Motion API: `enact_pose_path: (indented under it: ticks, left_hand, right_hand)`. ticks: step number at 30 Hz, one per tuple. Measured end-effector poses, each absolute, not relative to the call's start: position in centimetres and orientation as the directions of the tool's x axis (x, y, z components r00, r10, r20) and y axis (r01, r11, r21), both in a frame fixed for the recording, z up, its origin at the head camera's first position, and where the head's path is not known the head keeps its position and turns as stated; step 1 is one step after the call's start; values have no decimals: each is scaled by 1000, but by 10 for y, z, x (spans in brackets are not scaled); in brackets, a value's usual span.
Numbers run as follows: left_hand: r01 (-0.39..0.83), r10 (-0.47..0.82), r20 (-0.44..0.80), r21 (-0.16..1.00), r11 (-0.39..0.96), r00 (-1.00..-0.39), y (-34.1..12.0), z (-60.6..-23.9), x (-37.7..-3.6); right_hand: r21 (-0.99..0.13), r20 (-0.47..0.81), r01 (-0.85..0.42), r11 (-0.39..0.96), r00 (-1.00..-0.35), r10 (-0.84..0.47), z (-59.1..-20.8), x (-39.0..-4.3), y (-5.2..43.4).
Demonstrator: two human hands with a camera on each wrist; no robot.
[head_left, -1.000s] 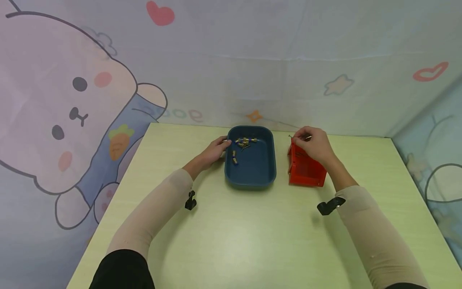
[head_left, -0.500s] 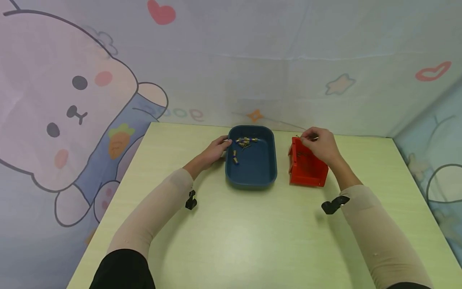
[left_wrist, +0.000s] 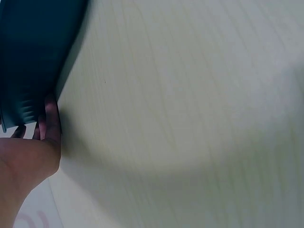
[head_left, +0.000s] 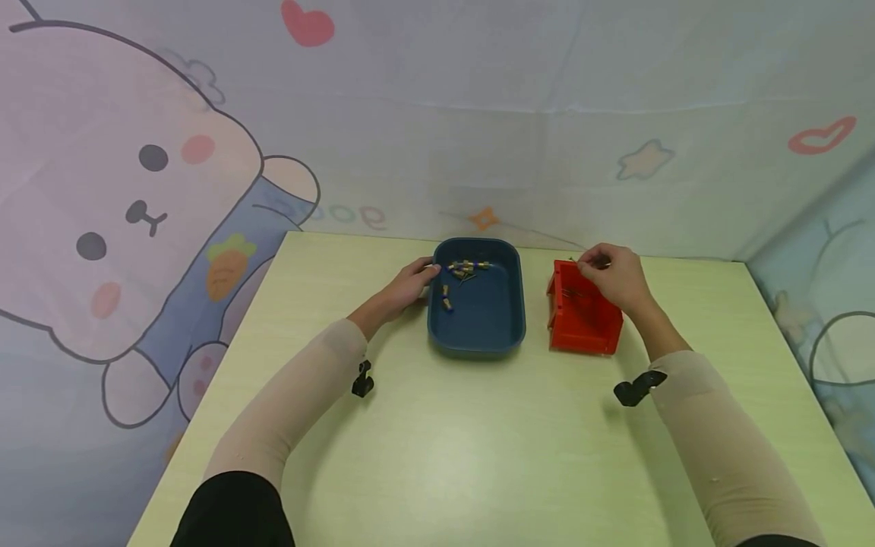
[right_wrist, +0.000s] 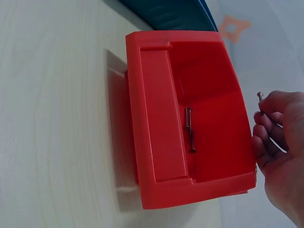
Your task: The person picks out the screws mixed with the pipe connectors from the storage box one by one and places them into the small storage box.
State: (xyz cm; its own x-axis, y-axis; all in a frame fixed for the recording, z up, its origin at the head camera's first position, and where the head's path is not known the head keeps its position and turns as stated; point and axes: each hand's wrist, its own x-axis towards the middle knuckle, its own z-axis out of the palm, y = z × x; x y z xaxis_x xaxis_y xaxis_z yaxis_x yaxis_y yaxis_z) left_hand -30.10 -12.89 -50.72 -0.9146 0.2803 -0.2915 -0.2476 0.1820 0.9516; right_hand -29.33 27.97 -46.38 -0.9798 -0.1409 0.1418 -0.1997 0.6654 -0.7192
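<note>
My left hand (head_left: 405, 287) grips the left side of a dark blue plastic tray (head_left: 478, 334), thumb at the rim and fingers along the outer wall. In the left wrist view these fingers (left_wrist: 53, 118) lie against the tray's wall (left_wrist: 33, 52). Several brass-coloured pieces with blue bands (head_left: 465, 267) lie in the tray. My right hand (head_left: 618, 277) is over the far right corner of a red plastic bin (head_left: 584, 334). Between thumb and forefinger it pinches a small screw (right_wrist: 260, 96), while its other fingers are at the bin's edge. Screws (right_wrist: 191, 130) lie inside the bin.
Both containers stand near the back edge of a pale wooden table (head_left: 437, 441), with a narrow gap between them. Behind the table hangs a printed cloth (head_left: 437, 114). A black wrist mount (head_left: 639, 387) sticks out below the right wrist.
My right hand has shifted a little to the right and slightly nearer, still pinching the screw. The red bin sits slightly farther right. My left hand keeps its grip on the tray.
</note>
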Motion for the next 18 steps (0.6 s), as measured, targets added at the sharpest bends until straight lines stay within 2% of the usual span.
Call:
enact_pose_path:
  ticks: [11,18]
  left_hand:
    - [-242,275,-287,952,186,-918,-128,-508,-302]
    - [-240,266,-283,953,182,-922,-128,-508,-301]
  right_hand:
    - [-719,153,-211,662,-977,-145,-472,-296,282]
    - [-719,164,-187,669,-982,-97,-480,-296,279]
